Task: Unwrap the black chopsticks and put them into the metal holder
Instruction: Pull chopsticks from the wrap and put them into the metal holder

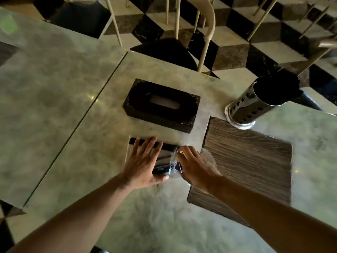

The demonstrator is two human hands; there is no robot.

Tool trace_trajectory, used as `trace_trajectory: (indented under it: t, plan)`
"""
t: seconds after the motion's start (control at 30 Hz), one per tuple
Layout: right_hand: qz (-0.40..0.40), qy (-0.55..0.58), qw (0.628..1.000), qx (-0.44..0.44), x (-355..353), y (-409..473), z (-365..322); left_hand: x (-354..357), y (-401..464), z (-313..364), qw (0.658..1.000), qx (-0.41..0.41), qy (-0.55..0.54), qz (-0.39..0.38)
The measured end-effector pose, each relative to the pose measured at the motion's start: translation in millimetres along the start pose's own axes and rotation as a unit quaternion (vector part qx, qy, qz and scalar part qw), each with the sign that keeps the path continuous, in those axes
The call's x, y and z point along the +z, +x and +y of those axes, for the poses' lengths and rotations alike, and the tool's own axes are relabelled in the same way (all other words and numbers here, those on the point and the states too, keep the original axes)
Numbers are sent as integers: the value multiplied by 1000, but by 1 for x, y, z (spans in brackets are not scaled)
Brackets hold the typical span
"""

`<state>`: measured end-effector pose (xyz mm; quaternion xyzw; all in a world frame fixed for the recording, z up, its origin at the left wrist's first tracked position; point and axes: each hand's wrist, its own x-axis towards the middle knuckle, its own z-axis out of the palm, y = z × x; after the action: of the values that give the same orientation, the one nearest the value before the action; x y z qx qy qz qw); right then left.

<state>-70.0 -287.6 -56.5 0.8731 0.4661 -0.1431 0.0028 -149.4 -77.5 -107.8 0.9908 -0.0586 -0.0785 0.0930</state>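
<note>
the wrapped black chopsticks (pixel 164 159) lie on the table (pixel 73 110) near its front edge, in front of the dark tissue box (pixel 160 105). left hand (pixel 144 161) rests flat, fingers spread, pressing the bundle. right hand (pixel 195 165) pinches the clear wrapper (pixel 173 161). the metal holder (pixel 255 101) stands upright toward the right edge, touching the wooden board (pixel 246 161).

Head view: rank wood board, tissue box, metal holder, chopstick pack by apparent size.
1. Wood board, clearly largest.
2. Tissue box.
3. Metal holder, below the box; it stands tilted in view, so the margin is unsure.
4. Chopstick pack, mostly hidden under both hands, so its rank is unsure.
</note>
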Motion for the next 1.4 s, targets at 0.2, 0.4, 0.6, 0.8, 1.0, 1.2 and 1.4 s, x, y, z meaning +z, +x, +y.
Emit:
trace_trajectory:
  t: [0.2, 0.4, 0.6, 0.8, 1.0, 1.2, 1.4]
  plan:
    - [6, 37, 999, 5, -4, 1, -3, 3, 2, -5, 997, 24, 21, 65]
    - [-20, 39, 999, 6, -1, 5, 3, 0, 5, -4, 996, 48, 23, 75]
    - [-37, 27, 999, 13, -1, 15, 5, 0, 6, -2, 996, 45, 36, 74]
    - [-26, 54, 998, 9, -8, 25, -1, -3, 6, 2, 996, 54, 47, 54]
    - [-52, -35, 997, -35, -11, 36, -13, -1, 7, 10, 996, 59, -34, 58]
    - [-91, 14, 996, -12, -11, 38, -13, 4, 5, 9, 988, 97, -69, 102]
    - [-81, 43, 996, 21, -11, 37, -14, 8, 8, 7, 989, 91, 4, 117]
